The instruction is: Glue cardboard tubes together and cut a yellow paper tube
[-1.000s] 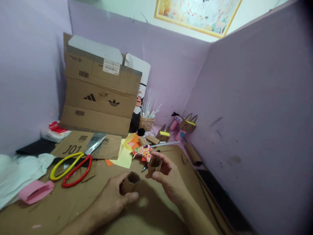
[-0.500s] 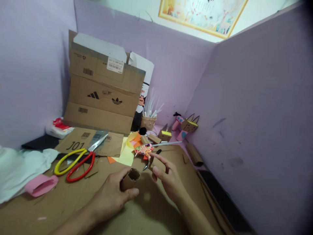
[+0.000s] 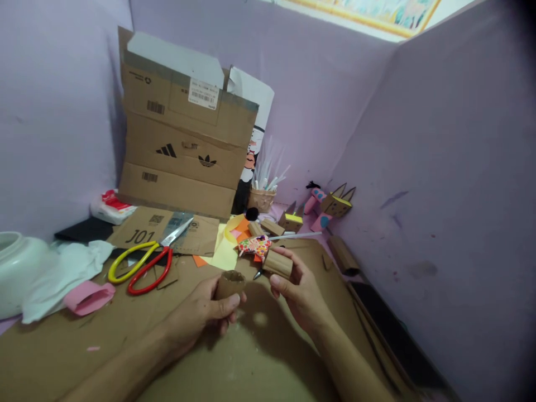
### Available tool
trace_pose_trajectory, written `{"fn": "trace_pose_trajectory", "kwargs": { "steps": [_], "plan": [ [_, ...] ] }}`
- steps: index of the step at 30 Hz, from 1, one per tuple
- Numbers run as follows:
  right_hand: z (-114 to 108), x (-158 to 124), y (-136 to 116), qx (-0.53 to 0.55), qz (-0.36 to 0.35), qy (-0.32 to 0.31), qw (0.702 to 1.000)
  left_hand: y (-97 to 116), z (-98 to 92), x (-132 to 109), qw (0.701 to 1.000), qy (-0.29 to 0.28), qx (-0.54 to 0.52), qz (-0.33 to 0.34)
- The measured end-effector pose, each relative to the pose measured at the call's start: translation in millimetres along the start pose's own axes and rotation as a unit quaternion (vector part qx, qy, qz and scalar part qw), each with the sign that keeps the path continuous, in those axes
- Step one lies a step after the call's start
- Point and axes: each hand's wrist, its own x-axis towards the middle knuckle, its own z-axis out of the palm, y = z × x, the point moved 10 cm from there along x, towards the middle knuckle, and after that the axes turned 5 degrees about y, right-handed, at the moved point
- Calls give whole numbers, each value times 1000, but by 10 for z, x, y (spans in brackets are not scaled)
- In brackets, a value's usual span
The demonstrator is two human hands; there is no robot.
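Note:
My left hand [image 3: 200, 315] grips a short brown cardboard tube [image 3: 229, 283] upright, its open end facing up. My right hand [image 3: 298, 290] pinches a second, smaller cardboard tube [image 3: 278, 263] lying sideways between thumb and fingers, just right of the first tube and apart from it. Both hands hover over a brown cardboard sheet [image 3: 125, 346] covering the desk. A colourful patterned paper piece [image 3: 255, 244] lies just beyond the right hand.
Red-and-yellow scissors [image 3: 144, 262] lie to the left beside a pink paper scrap [image 3: 87, 296] and white cloth [image 3: 62, 271]. A flattened shoe box [image 3: 180, 145] leans on the back wall. Small cardboard figures [image 3: 330, 206] and a basket of sticks [image 3: 262, 195] stand at the back corner. Purple partitions [image 3: 439, 167] close in the right.
My right hand has turned its small tube sideways and brought it nearer the left tube. The view has tilted down and shifted; a white pot now shows at the left edge.

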Motion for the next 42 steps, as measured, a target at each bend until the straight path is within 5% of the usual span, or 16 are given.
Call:
{"fn": "trace_pose_trajectory", "kwargs": {
  "steps": [7, 18, 25, 34, 38, 42],
  "plan": [
    [27, -2, 25, 2, -6, -9, 1000, 140, -2, -6, 998, -11, 6, 59],
    [81, -40, 39, -4, -4, -19, 1000, 135, -172, 2, 995, 83, -59, 19],
    [13, -32, 42, 3, 1, 8, 1000, 57, -134, 27, 996, 47, -78, -6],
    [57, -44, 40, -21, -30, -23, 999, 50, -182, 28, 988, 84, -130, -14],
    [75, -76, -3, -70, -49, -30, 996, 10, -253, 36, 988, 133, -85, -1],
    [115, -117, -74, -144, -76, -38, 986, 59, -462, -10, 973, 220, 68, 37]
  ]
}}
